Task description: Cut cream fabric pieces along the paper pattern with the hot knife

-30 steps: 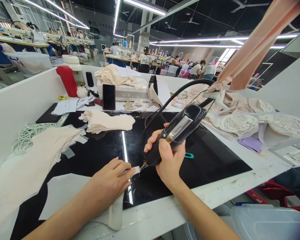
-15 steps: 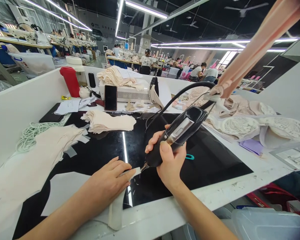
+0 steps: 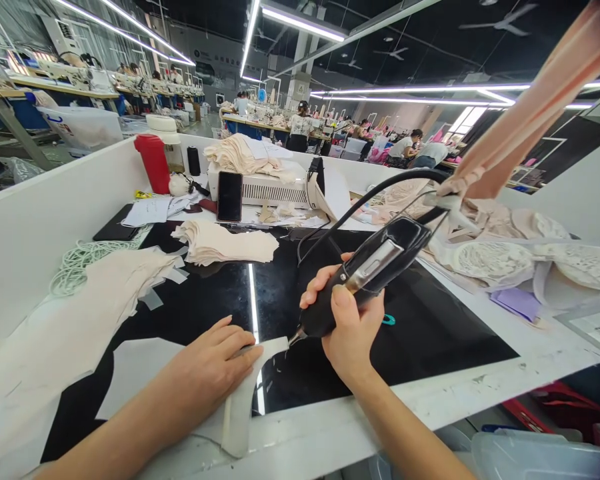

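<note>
My right hand (image 3: pixel 347 327) is wrapped round a black corded hand tool (image 3: pixel 367 273), its metal tip touching the end of a pale fabric strip (image 3: pixel 253 383) on the black glossy work surface (image 3: pixel 430 333). My left hand (image 3: pixel 207 367) lies flat on that strip, fingers stretched out and pressing it down just left of the tool tip. The strip runs from the tip down over the table's front edge. A black cable rises from the tool's rear toward the back right.
A stack of cut beige pieces (image 3: pixel 225 243) lies behind my hands, a large beige cloth (image 3: pixel 65 327) at left beside coiled white cord (image 3: pixel 80 260). A white machine (image 3: pixel 265 190), a phone (image 3: pixel 229 196) and a red bottle (image 3: pixel 153 162) stand at the back. Lace cups (image 3: pixel 490 257) lie at right. Other people work far behind.
The view has shifted slightly and the strip's end now reaches further right toward the tool tip. Both hands keep their hold and stay nearly in place.
</note>
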`<state>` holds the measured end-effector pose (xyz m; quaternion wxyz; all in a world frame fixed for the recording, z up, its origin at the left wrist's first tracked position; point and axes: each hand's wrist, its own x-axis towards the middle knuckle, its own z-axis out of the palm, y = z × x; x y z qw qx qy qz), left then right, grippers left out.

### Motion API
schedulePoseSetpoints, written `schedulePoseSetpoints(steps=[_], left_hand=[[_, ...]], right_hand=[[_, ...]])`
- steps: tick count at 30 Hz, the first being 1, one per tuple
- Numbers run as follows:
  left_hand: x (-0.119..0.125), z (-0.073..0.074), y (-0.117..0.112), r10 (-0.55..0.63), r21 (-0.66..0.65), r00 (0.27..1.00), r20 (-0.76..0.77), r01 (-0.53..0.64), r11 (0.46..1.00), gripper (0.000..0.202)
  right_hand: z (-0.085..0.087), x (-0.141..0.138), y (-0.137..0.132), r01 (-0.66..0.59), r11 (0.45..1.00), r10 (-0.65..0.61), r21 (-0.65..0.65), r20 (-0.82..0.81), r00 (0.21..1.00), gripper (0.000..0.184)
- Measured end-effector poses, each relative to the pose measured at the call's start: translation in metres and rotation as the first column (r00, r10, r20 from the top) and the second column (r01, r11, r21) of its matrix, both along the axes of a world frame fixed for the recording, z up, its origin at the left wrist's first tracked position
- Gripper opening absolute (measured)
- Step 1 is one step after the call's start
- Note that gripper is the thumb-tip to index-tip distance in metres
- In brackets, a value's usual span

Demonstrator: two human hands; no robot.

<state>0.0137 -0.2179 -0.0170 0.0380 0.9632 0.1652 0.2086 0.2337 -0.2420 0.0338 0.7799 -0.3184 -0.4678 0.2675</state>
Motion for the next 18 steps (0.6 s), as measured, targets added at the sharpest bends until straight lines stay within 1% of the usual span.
schedulePoseSetpoints(steps=[7,13,18], left_hand=[[0.0009,-0.0041,0.0009,0.002,0.030,0.998,0.055,-0.003,1.000,0.026],[-0.0004,-0.0083,-0.0018,0.010,0.010,0.997,0.074,-0.011,1.000,0.029],[-0.0022,-0.0078,-0.0019,-0.018,-0.007,0.996,0.082,0.018,1.000,0.026]], right_hand=[[0.0067,-0.0033,0.0040,0.028,0.999,-0.028,0.027,-0.012,1.000,0.026],[0.0016,-0.0058,0.0036,0.013,1.000,-0.014,0.006,0.009,1.000,0.033],[0.0003,-0.0054,0.0016,0.031,0.999,-0.031,0.009,-0.003,1.000,0.032]])
